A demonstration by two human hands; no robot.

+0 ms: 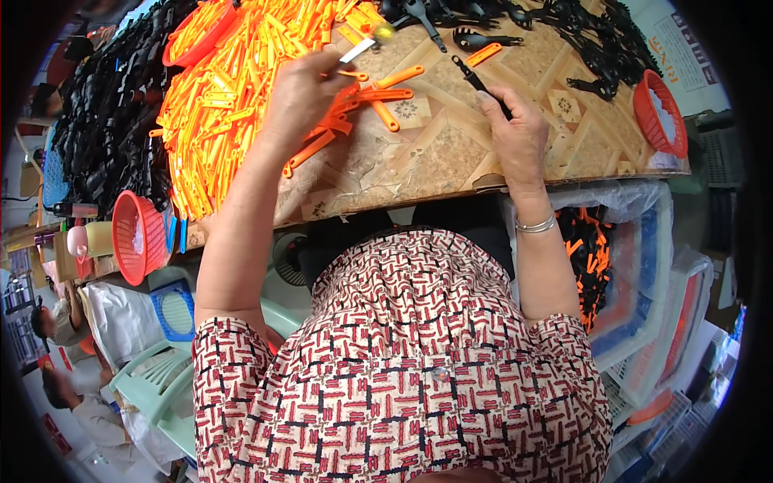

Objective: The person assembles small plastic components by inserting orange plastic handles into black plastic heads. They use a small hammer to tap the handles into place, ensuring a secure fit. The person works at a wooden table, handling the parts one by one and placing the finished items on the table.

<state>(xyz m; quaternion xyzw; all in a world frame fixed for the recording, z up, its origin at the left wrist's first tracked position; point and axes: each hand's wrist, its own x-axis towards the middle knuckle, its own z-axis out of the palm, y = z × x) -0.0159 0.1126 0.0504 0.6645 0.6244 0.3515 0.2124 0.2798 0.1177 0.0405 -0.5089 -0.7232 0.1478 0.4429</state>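
Note:
My left hand is closed on a flat white stick with a blurred yellowish end, above the edge of a heap of orange plastic handles. Several loose orange handles lie under and beside that hand. My right hand grips a slim black handle-like part, whose narrow tip points up and left. Just beyond the tip are one orange piece and a black pasta fork head. My fingers hide the part's other end.
More black utensil parts lie at the far right, and a dark heap is at far left. Red baskets stand at the table's left and right. A plastic-lined crate with black and orange pieces sits below right.

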